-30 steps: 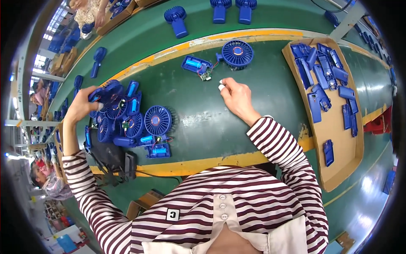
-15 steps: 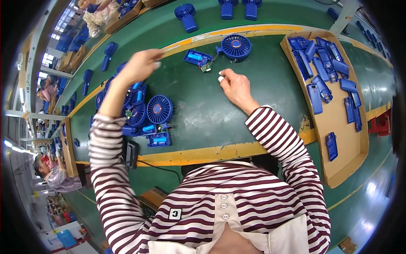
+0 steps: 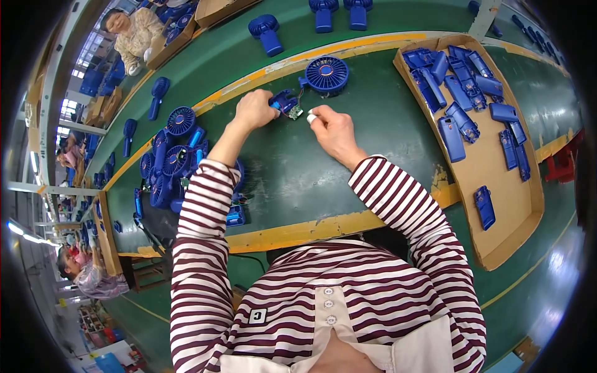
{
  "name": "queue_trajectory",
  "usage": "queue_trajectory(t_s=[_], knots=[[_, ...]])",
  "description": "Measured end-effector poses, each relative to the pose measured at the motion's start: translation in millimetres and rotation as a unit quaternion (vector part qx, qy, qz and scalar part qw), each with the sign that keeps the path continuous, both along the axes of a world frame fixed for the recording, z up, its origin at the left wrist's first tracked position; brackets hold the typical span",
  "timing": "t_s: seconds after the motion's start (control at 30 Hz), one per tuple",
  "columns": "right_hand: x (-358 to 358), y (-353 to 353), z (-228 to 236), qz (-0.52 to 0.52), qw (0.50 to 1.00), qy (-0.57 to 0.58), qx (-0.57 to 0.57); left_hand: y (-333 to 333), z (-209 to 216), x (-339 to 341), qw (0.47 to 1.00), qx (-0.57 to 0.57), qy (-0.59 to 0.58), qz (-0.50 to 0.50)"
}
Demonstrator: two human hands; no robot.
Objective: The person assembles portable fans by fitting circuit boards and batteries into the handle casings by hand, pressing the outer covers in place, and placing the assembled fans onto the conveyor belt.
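My left hand [image 3: 254,110] closes its fingers on the near end of an open blue fan handle shell [image 3: 285,101], partly hiding it. A small green circuit board [image 3: 295,113] hangs from that shell on thin wires. Wires also run to a round blue fan head [image 3: 326,74], which lies on the table just beyond. Close to the board, my right hand [image 3: 336,132] is curled with thumb and forefinger together. White covering shows at its thumb tip; whether anything is pinched there is hidden.
A pile of blue fans and parts [image 3: 171,161] lies left on the green table [image 3: 298,180]. At right, a cardboard tray [image 3: 497,248] holds several blue handle shells. Handheld fans [image 3: 266,34] stand past the yellow edge strip. Co-workers [image 3: 134,37] sit at the far left.
My left hand has come down and right from above the table and taken hold of the handle shell, which is now turned. My right hand stays near the circuit board.
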State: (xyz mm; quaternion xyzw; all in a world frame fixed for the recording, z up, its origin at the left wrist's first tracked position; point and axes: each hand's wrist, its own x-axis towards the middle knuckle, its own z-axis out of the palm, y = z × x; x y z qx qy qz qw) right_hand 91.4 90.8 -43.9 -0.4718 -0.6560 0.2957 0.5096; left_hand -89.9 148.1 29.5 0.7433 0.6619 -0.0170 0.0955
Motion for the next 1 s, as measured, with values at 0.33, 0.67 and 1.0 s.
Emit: queue_trajectory(t_s=[0.33, 0.67, 1.0], knots=[[33, 25, 31, -0.197, 0.974, -0.062, 0.098, -95, -35, 32, 0.657, -0.079, -0.701, 0.267], [27, 64, 29, -0.150, 0.963, -0.220, 0.046, -101, -43, 19, 0.577, -0.080, -0.790, 0.193], [21, 60, 35, -0.104, 0.975, -0.194, -0.034, -104, -47, 15, 0.558, -0.089, -0.808, 0.170]])
